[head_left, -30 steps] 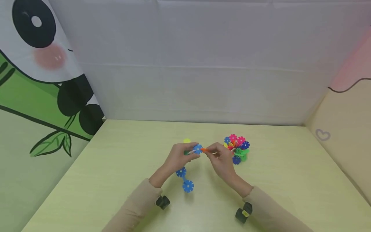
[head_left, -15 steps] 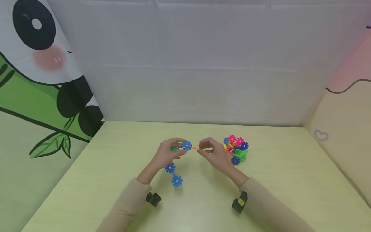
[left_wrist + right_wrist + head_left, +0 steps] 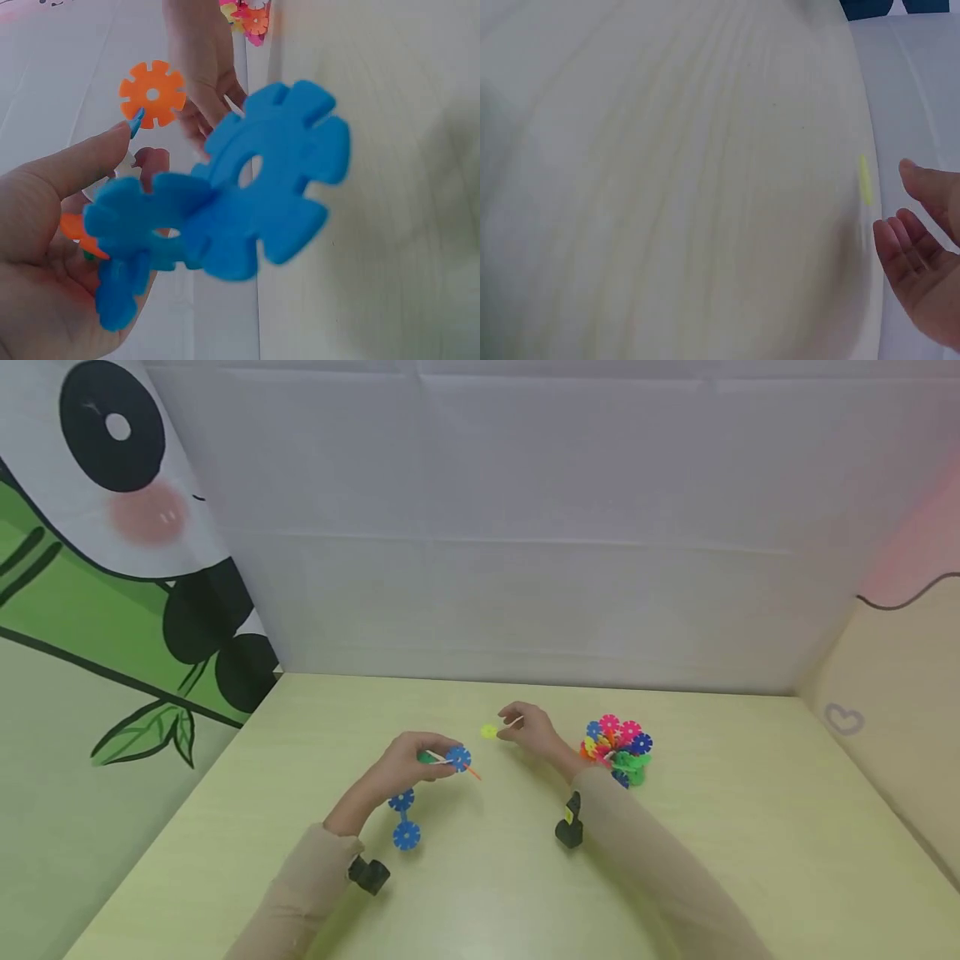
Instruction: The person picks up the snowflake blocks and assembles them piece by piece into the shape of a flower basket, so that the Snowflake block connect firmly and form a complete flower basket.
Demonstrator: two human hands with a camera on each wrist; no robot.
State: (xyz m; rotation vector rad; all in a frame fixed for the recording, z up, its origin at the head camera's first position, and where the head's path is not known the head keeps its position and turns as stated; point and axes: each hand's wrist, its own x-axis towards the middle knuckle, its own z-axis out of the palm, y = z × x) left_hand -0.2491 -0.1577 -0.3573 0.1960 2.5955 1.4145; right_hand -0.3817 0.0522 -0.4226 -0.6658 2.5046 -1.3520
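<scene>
My left hand (image 3: 401, 768) pinches a linked build of notched plastic snowflake discs. A blue disc (image 3: 459, 758) shows at its fingertips, with an orange disc (image 3: 152, 94) slotted to it, seen edge-on in the head view. Green and white pieces lie partly hidden in the palm. More blue discs (image 3: 407, 836) hang below that hand; in the left wrist view one large blue disc (image 3: 274, 176) fills the middle. A yellow disc (image 3: 489, 732) lies on the table. Beside it my right hand (image 3: 531, 728) hovers with thumb and fingers apart, holding nothing.
A pile of snowflake discs (image 3: 618, 747) in pink, blue, green, yellow and orange sits on the pale wooden table (image 3: 510, 893), right of my right hand. A white wall panel (image 3: 495, 610) stands behind the table, with painted panels on both sides.
My right hand has let go of the orange disc and moved over to the yellow disc. My left hand has shifted left with the linked discs, the orange one now among them.
</scene>
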